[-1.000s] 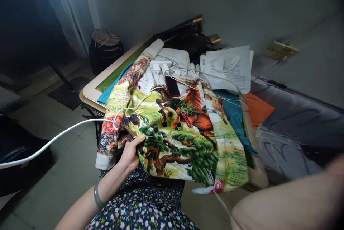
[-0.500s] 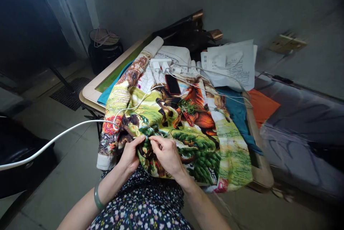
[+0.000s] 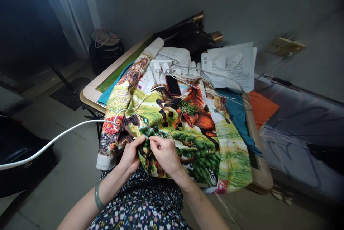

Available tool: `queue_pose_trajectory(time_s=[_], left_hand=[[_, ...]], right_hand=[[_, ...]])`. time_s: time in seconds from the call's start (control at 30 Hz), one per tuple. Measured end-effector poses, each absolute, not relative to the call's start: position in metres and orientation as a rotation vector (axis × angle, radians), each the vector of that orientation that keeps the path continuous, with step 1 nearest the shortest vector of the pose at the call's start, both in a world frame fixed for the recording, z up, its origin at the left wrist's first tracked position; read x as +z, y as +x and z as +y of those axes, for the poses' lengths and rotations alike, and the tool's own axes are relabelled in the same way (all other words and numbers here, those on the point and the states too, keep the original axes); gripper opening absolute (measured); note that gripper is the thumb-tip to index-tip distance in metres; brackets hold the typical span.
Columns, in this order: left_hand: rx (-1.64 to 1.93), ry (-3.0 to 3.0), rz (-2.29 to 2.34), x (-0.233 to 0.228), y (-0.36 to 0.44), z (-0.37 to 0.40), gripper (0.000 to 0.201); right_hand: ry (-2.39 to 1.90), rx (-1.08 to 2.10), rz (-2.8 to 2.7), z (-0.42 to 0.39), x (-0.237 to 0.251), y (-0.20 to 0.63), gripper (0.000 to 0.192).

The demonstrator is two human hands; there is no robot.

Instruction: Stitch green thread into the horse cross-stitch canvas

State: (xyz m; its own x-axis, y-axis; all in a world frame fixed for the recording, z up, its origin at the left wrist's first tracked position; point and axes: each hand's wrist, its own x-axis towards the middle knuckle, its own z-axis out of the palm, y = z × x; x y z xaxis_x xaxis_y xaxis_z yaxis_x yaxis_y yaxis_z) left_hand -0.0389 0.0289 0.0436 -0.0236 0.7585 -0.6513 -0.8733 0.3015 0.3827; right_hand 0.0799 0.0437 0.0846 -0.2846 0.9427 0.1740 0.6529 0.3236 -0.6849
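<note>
A large cross-stitch cloth (image 3: 233, 151) with a horse and greenery pattern drapes over the table and my lap, its left side rolled up. My left hand (image 3: 131, 154) grips a bunched fold of it near the lower edge, thumb on top. Close beside that thumb, my right hand (image 3: 166, 154) is closed in a pinch over the dark green stitching. Whatever its fingertips hold is too small to make out. Farther up the cloth lie a tangle of green thread (image 3: 187, 108), a small red tool (image 3: 188, 119) and a phone (image 3: 172, 85).
A white power strip (image 3: 161, 62) with plugged chargers rests on the cloth, and a white cable (image 3: 67, 133) runs off to the left. White printed bags (image 3: 228, 66) sit at the table's back right. A black stool (image 3: 106, 54) stands behind; a wall socket (image 3: 286, 45) is at right.
Both hands keep nearly the same place and grip on the cloth. The view has shifted very slightly; nothing else has visibly moved.
</note>
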Motion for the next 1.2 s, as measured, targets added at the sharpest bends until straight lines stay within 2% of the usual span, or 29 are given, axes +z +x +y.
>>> queue_pose_trajectory(time_s=[0.47, 1.2], left_hand=[[1.322, -0.152, 0.916, 0.047, -0.038, 0.030, 0.020], [1.314, -0.113, 0.946, 0.048, -0.038, 0.030, 0.019]], right_hand=[[-1.400, 0.851, -2.005, 0.046, 0.088, 0.084, 0.027], [-1.355, 0.643, -2.118, 0.052, 0.084, 0.089, 0.018]])
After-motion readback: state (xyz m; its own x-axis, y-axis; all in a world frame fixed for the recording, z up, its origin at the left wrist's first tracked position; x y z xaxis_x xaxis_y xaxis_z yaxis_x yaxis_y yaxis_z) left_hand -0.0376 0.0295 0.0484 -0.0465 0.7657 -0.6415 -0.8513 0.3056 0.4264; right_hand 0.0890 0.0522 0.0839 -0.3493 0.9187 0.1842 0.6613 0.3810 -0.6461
